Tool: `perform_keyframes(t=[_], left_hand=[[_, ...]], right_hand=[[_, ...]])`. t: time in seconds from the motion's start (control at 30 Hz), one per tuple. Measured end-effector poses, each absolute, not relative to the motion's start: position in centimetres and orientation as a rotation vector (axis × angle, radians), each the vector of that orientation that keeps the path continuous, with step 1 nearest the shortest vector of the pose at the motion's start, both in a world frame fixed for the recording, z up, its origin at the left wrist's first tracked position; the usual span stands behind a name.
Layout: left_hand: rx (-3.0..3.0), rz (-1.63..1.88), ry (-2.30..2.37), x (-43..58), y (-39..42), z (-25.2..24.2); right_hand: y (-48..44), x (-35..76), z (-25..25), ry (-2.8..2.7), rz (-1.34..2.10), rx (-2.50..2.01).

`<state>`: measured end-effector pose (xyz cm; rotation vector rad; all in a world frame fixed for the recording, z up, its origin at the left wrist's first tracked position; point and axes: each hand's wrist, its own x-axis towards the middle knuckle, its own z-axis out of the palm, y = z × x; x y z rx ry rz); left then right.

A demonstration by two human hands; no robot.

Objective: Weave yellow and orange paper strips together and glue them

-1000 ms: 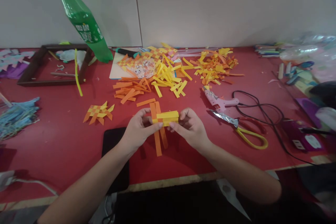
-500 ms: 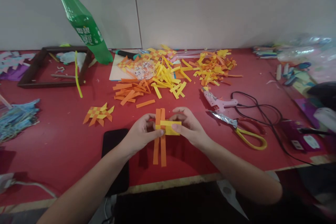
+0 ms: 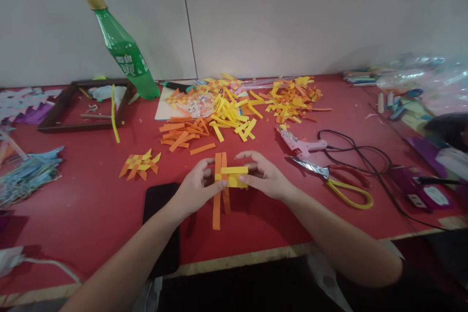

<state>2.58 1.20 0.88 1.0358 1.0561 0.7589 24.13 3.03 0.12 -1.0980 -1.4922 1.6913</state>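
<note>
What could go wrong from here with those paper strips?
The crossed paper strips might slip apart if the left hand or right hand loosens. The pink glue gun has its tip near a yellow scrap, which might scorch if it's hot; I can't tell. The scissors point roughly toward the right hand, so a sideways reach could nick it.

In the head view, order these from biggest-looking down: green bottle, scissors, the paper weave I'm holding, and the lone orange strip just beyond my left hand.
1. Green bottle
2. Scissors
3. Paper weave, partly covered, judged by its visible spread
4. Lone orange strip
</note>
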Motion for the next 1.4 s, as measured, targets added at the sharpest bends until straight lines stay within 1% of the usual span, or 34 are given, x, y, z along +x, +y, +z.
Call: perform_keyframes(t=[0.3,0.53,0.77,1.07,1.2,1.4], left_hand=[[0.978,0.825,1.156,2.7,2.3,-0.6],[0.827,0.772,1.230,2.5,3.1,0.5],[0.766,0.738,1.153,3.1,3.9,0.6],[0.724,0.742,1.065,2.5,3.0,1.3],[0.738,0.720,1.035,2.4,2.6,1.3],[0.808,0.680,1.011,2.7,2.0,1.0]], right_hand=[[3.1,23.7,0.0,-1.455,1.664,-1.093],[3.4,23.6,-0.3,-1.386,1.615,-1.049],[3.3,23.5,-0.2,-1.289,1.581,-1.013],[3.2,23.7,-0.3,-1.184,1.650,-0.921],[3.4,23.8,-0.3,-1.124,1.660,-0.977],[3.0,23.3,-0.1,-1.256,1.638,-1.066]])
